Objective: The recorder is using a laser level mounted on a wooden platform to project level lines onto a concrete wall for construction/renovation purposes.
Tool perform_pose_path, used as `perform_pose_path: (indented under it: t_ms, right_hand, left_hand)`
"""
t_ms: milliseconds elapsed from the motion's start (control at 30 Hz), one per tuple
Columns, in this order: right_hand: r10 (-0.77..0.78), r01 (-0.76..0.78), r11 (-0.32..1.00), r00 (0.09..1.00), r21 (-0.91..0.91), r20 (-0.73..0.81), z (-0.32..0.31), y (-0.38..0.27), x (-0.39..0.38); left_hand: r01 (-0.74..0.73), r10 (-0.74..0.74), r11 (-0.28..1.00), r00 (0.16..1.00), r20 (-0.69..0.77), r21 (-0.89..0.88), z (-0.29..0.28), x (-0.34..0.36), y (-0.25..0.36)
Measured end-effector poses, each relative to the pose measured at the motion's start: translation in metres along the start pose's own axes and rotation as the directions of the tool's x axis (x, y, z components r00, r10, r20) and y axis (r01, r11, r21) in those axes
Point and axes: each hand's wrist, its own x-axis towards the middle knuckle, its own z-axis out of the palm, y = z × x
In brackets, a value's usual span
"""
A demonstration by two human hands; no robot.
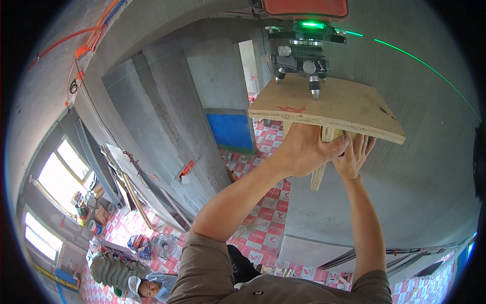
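Observation:
Both my hands are raised under a plywood platform (334, 104) with a red mark on its top. My left hand (304, 149) is closed around the wooden bracket (317, 177) below the board, its thumb lying across toward the other hand. Beside it, my right hand (352, 157) presses its fingers up against the bracket and the board's underside; part of its grip is hidden. On the platform stands a laser level (304, 50), with a red upper body, black base, short pointed feet and a lit green vial.
A grey wall (415, 96) with a green laser line rises behind the platform. Long boards (134, 177) lean at left. Lower left, a person (149, 289) in a white cap is near stacked grey-green bags (114, 268) and a fan (164, 245). Red-and-white sheeting (266, 223) covers the floor.

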Motion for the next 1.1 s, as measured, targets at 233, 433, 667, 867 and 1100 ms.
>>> perform_pose_path:
  t_ms: [233, 433, 667, 867, 1100]
  right_hand:
    - [0.007, -0.008, 1.0, 0.999, -0.022, -0.035, -0.0018, 0.0001, 0.0019]
    - [0.014, -0.015, 1.0, 0.999, -0.005, -0.032, 0.0017, -0.001, -0.0002]
    - [0.015, -0.015, 1.0, 0.999, 0.006, -0.034, 0.0023, 0.0016, -0.0012]
    - [0.019, -0.02, 1.0, 1.0, -0.023, -0.02, 0.0022, 0.0002, -0.001]
    - [0.005, -0.005, 1.0, 0.998, 0.0, -0.06, 0.0024, 0.0006, 0.0006]
  left_hand:
    - [0.011, -0.012, 1.0, 0.997, 0.071, 0.022, -0.002, -0.0002, -0.0016]
    - [0.013, -0.015, 1.0, 0.998, 0.068, 0.028, -0.0038, -0.0004, -0.0027]
    - [-0.006, 0.002, 0.999, 0.997, 0.078, 0.049, -0.0046, 0.0004, -0.0014]
    - [-0.012, 0.011, 1.0, 0.998, 0.055, 0.004, -0.0025, 0.0003, -0.0047]
    - [0.007, -0.011, 0.999, 0.997, 0.073, 0.051, -0.004, 0.0009, -0.0003]
